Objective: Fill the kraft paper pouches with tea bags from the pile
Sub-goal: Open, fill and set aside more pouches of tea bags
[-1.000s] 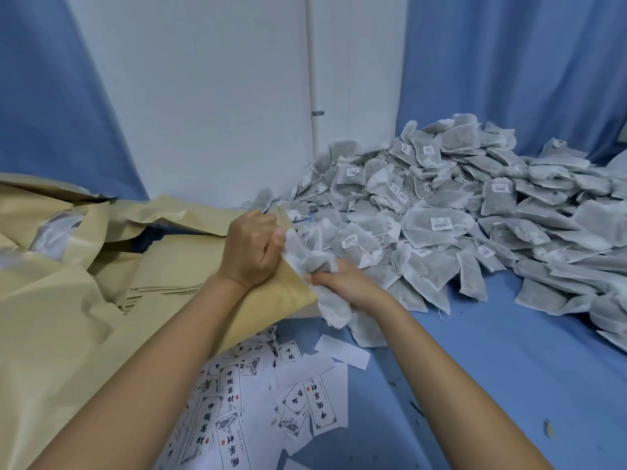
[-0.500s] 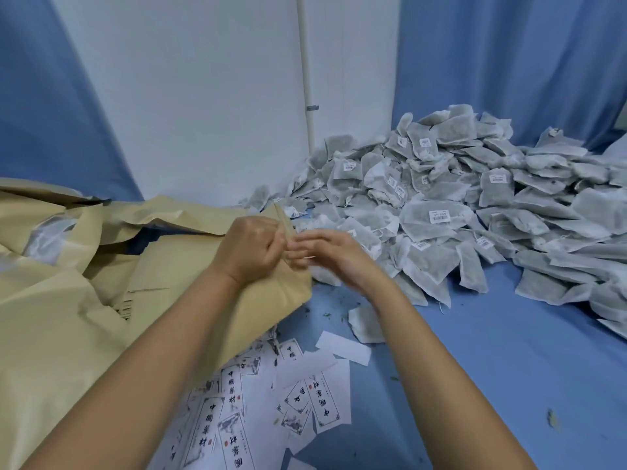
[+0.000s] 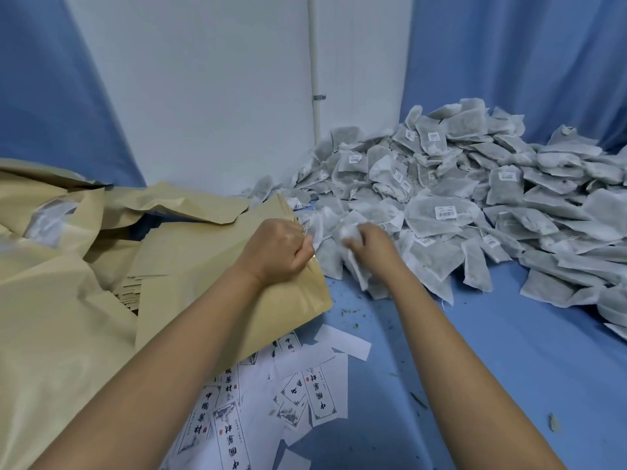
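Left hand (image 3: 276,251) pinches the kraft pouch (image 3: 217,262) at its mouth, presumably holding it ready beside the pile (image 3: 475,198), while right hand (image 3: 371,245) grips a tea bag (image 3: 348,231).

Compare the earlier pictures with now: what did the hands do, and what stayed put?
The right hand left the mouth of the kraft pouch, moved right to the pile and now grips a tea bag. The left hand still holds the pouch open; the pile stays put.
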### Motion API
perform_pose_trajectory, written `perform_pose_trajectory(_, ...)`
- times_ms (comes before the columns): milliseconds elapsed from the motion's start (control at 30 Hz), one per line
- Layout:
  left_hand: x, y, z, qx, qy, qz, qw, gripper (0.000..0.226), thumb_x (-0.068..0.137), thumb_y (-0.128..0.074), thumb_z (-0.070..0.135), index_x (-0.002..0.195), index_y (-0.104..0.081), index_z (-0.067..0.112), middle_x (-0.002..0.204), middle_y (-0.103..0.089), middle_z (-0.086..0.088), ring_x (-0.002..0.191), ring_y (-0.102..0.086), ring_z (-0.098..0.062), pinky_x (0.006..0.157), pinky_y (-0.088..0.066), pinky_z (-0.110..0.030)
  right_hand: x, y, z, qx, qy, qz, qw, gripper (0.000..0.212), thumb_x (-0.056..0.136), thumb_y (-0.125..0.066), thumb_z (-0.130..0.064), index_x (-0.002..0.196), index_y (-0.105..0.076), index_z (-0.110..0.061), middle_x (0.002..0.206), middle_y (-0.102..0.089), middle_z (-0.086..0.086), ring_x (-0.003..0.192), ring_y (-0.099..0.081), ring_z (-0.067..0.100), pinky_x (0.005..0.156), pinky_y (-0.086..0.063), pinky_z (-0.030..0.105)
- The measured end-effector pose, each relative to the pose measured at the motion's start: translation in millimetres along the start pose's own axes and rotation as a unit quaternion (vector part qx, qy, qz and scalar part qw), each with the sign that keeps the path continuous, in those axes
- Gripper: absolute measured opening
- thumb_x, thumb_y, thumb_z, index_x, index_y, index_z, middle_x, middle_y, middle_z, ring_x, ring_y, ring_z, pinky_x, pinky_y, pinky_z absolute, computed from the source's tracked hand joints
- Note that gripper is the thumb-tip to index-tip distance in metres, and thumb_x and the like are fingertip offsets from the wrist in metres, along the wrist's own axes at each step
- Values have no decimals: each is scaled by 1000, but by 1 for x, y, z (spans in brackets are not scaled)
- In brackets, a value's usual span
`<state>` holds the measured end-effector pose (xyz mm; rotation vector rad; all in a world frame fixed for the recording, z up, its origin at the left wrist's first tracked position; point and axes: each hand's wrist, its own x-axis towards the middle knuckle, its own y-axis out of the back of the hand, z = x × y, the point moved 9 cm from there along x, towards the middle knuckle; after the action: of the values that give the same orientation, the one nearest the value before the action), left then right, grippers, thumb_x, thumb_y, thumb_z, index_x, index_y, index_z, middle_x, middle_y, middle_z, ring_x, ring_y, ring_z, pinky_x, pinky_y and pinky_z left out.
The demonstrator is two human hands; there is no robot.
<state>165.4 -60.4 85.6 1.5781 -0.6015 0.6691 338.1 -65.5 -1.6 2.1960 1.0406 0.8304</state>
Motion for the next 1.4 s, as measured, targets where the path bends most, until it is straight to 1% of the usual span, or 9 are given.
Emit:
perform_pose_trajectory(100, 0, -1, 2, 5, -7, 0, 1000, 44, 84, -37, 14, 41, -40, 2, 40, -38, -11, 35, -36, -24, 38, -36, -27, 35, -27, 21, -200, -38, -28, 979, 71, 85, -60, -51, 141, -37, -12, 144, -35, 18, 134, -31, 34, 108, -26, 39)
perform_pose_trajectory(267, -3, 10, -7, 6, 2, 11, 1000, 42, 83, -39, 12, 41, -39, 2, 40, -37, -10, 35, -35, -23, 41, -32, -25, 47, -32, 26, -266, 4, 47, 963, 30, 81, -67, -26, 106, -57, -13, 112, -58, 12, 110, -48, 31, 95, -32, 36)
perform_pose_trajectory(433, -7, 22, -12, 9, 16, 26, 1000, 43, 83, -38, 12, 42, -40, 1, 40, -38, -12, 35, -38, -25, 41, -35, -26, 19, 20, -10, 163, 21, 180, 970, 36, 81, -58, -1, 115, -65, -10, 108, -66, 3, 103, -56, 18, 91, -43, 28)
perform_pose_trajectory(633, -17, 25, -2, 35, 18, 44, 998, 46, 83, -39, 15, 39, -43, 2, 37, -41, -13, 33, -39, -25, 38, -34, -26, -22, -4, -73, 663, -39, -52, 745, 13, 78, -61, -1, 87, -57, -9, 69, -65, 2, 63, -63, 17, 59, -53, 29)
perform_pose_trajectory(900, -27, 73, -19, -40, 97, 166, 981, 43, 86, -36, 11, 45, -42, 3, 45, -35, -9, 44, -30, -15, 44, -27, -27, -51, -50, -117, 350, 34, -165, 921, 27, 86, -57, 7, 78, -55, -19, 78, -61, -20, 71, -53, -10, 61, -40, 5)
perform_pose_trajectory(1167, -11, 58, 4, -12, -22, 49, 999, 43, 85, -38, 11, 45, -49, 2, 47, -40, -11, 41, -41, -24, 46, -33, -27, -63, -85, -138, 302, -19, -329, 894, 34, 98, -35, 4, 74, -49, -13, 66, -48, 5, 49, -51, 9, 46, -39, 15)
perform_pose_trajectory(1267, -31, 91, -36, 24, 34, 79, 996, 42, 86, -36, 12, 47, -47, 3, 46, -42, -9, 40, -41, -20, 44, -38, -29, -44, -48, -122, 455, -7, -160, 876, 20, 91, -52, 3, 88, -63, -13, 74, -67, 4, 57, -60, 13, 49, -45, 19)
perform_pose_trajectory(1333, -37, 107, -51, 34, 55, 99, 993, 44, 87, -34, 11, 45, -44, 4, 45, -35, -4, 41, -33, -16, 41, -35, -28, -44, -37, -93, 327, 24, -55, 943, 10, 85, -63, -4, 84, -63, -14, 79, -65, 4, 63, -58, 10, 56, -45, 19)
perform_pose_trajectory(1400, -34, 112, -53, 39, 55, 110, 992, 45, 88, -34, 11, 44, -40, 5, 47, -30, 0, 43, -29, -14, 41, -31, -28, -76, -91, -99, 151, 94, -232, 956, 17, 79, -74, -19, 95, -66, -18, 92, -66, -6, 75, -58, 0, 68, -45, 14)
